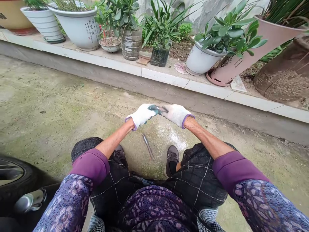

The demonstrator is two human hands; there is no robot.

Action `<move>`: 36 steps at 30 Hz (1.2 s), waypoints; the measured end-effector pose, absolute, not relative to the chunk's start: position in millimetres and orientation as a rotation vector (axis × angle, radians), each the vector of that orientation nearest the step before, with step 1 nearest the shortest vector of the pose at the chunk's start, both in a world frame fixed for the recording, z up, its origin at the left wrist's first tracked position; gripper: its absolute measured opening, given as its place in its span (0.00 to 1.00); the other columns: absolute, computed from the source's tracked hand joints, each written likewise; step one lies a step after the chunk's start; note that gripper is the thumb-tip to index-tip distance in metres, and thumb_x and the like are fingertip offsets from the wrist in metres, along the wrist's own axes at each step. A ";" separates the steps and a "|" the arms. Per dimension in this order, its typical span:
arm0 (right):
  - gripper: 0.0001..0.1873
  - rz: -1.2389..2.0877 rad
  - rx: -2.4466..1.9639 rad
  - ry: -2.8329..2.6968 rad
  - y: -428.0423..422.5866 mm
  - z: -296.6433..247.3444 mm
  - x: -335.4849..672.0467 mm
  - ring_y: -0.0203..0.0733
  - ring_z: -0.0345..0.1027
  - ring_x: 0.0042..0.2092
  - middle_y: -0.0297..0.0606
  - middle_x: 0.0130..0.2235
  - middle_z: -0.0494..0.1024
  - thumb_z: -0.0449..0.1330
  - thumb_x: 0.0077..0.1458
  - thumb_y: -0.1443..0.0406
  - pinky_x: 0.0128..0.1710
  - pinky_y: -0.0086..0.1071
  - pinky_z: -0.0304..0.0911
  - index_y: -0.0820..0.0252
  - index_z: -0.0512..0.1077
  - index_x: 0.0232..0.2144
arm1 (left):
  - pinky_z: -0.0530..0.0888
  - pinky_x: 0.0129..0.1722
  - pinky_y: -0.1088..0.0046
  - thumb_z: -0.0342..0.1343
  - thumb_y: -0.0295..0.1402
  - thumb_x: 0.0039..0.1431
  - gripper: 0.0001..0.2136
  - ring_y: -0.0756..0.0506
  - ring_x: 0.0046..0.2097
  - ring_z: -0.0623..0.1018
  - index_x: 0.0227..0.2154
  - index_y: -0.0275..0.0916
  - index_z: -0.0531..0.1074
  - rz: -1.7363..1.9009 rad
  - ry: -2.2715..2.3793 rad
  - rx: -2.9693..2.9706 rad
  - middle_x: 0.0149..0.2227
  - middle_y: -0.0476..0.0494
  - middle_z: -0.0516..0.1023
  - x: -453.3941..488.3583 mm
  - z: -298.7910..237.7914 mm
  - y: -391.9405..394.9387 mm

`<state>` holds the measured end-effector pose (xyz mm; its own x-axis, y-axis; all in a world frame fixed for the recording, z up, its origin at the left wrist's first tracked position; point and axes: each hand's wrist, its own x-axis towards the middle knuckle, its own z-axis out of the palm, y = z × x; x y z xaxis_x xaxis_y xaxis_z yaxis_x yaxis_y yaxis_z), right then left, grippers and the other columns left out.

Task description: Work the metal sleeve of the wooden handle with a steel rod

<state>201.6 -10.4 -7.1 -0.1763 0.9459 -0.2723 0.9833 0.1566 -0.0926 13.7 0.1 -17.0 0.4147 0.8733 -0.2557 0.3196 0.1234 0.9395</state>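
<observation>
Fingers (153, 108) of both gloved hands meet in front of the body, closed around one small, narrow, greyish piece (162, 109), which lies between them and is too covered to identify. Left hand (142, 115) and right hand (178, 114) point inward, knuckles up, with both forearms stretched forward and converging, two purple cuffs pushed back toward the elbows. Each of the two white gloves has a purple hem; blue-green coating shows at the left fingertips.

Below the fingers, nearer the body, one metal rod (148, 146) lies on the concrete ground (96, 119), well apart from both hands. One patch of white powder (177, 138) spreads below and to the right of the fingers. Two dark shoes (172, 156) stand below them, one on either side of the rod. Beyond the fingers, eight plant pots (201, 61) line one tiled ledge (164, 76). Far to the fingers' lower left is one wheel (26, 174).
</observation>
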 end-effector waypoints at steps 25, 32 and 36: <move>0.14 -2.195 1.956 2.262 -54.2 30.3 222.8 0.26 0.51 0.16 0.26 0.21 0.63 0.61 0.57 0.56 0.10 0.23 0.51 0.62 0.71 0.37 | 0.69 0.18 0.78 0.55 0.29 0.53 0.07 0.54 0.20 0.66 0.33 0.33 0.74 0.539 0.926 1.396 0.23 0.51 0.69 21.6 -17.3 5.8; 0.15 -1.890 1.455 2.047 -62.9 13.5 224.2 0.29 0.54 0.16 0.27 0.20 0.65 0.62 0.53 0.55 0.11 0.24 0.51 0.62 0.74 0.35 | 0.66 0.22 0.81 0.56 0.30 0.47 0.07 0.52 0.26 0.69 0.28 0.34 0.77 0.351 0.921 1.827 0.25 0.50 0.73 10.9 -21.6 8.2; 0.13 -1.324 1.687 2.305 -49.7 -12.9 217.1 0.31 0.53 0.17 0.28 0.15 0.65 0.61 0.51 0.60 0.14 0.25 0.51 0.60 0.72 0.19 | 0.62 0.18 0.79 0.54 0.30 0.47 0.07 0.52 0.21 0.66 0.28 0.35 0.76 0.192 1.065 1.874 0.20 0.51 0.68 14.7 -37.3 2.6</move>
<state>217.1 -49.7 -12.9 -0.4255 0.7875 -0.4459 0.7820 0.0720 -0.6191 14.7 2.6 -37.3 0.6100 0.7380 -0.2886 0.5910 -0.1811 0.7861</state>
